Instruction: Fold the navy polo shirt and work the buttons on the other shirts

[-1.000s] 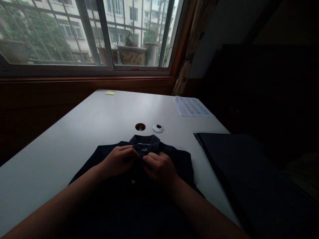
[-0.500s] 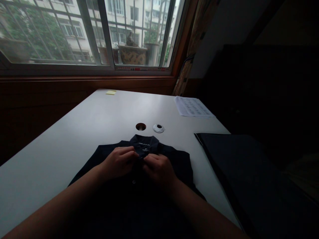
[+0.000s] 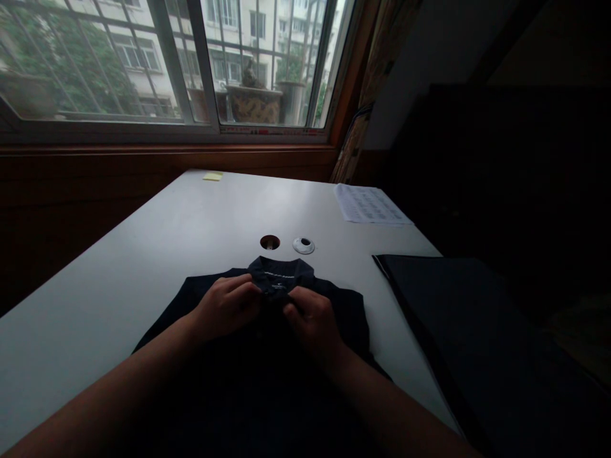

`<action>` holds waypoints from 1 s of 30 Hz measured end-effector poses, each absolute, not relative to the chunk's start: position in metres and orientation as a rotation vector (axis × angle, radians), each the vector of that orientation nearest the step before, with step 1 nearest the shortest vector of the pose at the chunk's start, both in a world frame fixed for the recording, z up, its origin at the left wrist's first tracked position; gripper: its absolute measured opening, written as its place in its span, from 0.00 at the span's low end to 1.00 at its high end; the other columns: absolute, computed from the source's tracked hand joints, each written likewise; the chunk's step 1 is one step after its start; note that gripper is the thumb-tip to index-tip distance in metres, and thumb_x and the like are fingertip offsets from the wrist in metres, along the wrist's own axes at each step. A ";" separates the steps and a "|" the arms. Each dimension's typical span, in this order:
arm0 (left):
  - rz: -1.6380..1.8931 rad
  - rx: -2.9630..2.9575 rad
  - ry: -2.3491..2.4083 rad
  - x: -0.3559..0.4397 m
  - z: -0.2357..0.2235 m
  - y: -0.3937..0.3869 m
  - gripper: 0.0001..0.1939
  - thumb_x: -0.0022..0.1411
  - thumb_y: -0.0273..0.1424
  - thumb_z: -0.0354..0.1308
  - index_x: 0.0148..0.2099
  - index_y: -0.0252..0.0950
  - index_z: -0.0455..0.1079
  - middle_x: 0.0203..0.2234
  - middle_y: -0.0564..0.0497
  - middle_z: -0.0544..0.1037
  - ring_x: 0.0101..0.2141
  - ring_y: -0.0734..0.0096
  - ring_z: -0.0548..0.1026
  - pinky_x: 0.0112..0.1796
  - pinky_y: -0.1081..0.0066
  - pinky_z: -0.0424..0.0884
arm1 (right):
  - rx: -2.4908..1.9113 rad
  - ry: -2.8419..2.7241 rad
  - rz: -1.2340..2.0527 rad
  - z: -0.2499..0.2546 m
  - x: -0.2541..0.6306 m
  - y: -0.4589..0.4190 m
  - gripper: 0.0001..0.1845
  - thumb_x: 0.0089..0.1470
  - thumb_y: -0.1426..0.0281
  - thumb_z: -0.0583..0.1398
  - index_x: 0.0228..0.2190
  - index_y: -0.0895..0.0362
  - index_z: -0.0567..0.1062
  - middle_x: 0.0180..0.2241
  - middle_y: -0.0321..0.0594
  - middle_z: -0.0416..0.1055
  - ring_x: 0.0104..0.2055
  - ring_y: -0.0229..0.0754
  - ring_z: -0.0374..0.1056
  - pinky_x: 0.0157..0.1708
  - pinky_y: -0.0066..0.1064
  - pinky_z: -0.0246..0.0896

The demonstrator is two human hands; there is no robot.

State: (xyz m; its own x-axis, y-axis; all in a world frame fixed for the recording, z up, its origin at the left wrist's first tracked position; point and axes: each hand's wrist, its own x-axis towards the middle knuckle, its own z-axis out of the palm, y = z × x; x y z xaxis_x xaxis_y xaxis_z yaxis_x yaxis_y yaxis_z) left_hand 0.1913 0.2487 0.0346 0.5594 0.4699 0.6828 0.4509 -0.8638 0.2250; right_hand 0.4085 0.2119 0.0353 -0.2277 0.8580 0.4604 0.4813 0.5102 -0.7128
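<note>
A dark navy collared shirt [image 3: 346, 308] lies front up on the white table, its collar [image 3: 304, 272] toward the window. Small light print and a line of trim show inside the neck. My left hand [image 3: 228, 304] is closed on the left side of the collar opening, fingertips pinching the fabric. On the opposite side, my right hand [image 3: 312, 318] pinches the collar edge between thumb and fingers. A short gap separates the two hands. The lower shirt sinks into shadow, and the fingertips partly hide the fabric edges.
The white table [image 3: 157, 235] has a round cable hole [image 3: 270, 242] and its loose cover [image 3: 303, 245] beyond the collar. Printed sheets [image 3: 372, 205] lie at the far right, a yellow sticky note [image 3: 212, 176] at the far left. Dark folded fabric [image 3: 458, 318] covers the right edge.
My right hand has shifted slightly right and away from me, widening the gap between the hands. The collar spreads wider, and the button that showed below it has faded from clear view.
</note>
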 end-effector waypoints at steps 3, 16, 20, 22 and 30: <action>1.271 2.622 0.915 0.189 0.036 0.251 0.03 0.62 0.24 0.55 0.35 0.35 0.67 0.24 0.55 0.68 0.21 0.80 0.65 0.22 0.79 0.61 | -1.072 -1.846 0.492 0.035 0.410 0.212 0.12 0.57 0.71 0.56 0.22 0.55 0.63 0.23 0.31 0.61 0.26 0.36 0.60 0.28 0.28 0.51; 0.782 2.384 1.159 0.182 0.028 0.267 0.04 0.59 0.27 0.54 0.32 0.35 0.67 0.24 0.55 0.68 0.22 0.78 0.64 0.25 0.77 0.60 | -1.201 -1.681 0.231 0.038 0.411 0.214 0.15 0.53 0.78 0.59 0.41 0.53 0.77 0.47 0.43 0.62 0.51 0.47 0.64 0.53 0.41 0.63; 0.641 2.354 1.129 0.181 0.024 0.272 0.02 0.60 0.28 0.54 0.35 0.35 0.67 0.26 0.55 0.70 0.24 0.76 0.66 0.27 0.76 0.61 | -1.218 -1.760 0.094 0.036 0.411 0.213 0.22 0.55 0.81 0.57 0.45 0.48 0.78 0.56 0.42 0.59 0.60 0.50 0.58 0.60 0.48 0.57; 0.631 2.340 1.118 0.180 0.022 0.273 0.03 0.60 0.29 0.54 0.36 0.35 0.68 0.27 0.54 0.71 0.25 0.76 0.67 0.27 0.76 0.61 | -1.228 -1.752 0.112 0.035 0.412 0.214 0.19 0.56 0.81 0.57 0.42 0.48 0.80 0.54 0.41 0.61 0.59 0.50 0.60 0.59 0.49 0.57; 0.719 2.258 1.041 0.179 0.035 0.266 0.13 0.57 0.25 0.54 0.45 0.36 0.69 0.28 0.54 0.71 0.27 0.74 0.67 0.30 0.74 0.63 | -1.250 -1.591 0.362 0.033 0.416 0.224 0.14 0.53 0.77 0.61 0.40 0.50 0.78 0.44 0.39 0.64 0.49 0.46 0.66 0.54 0.43 0.64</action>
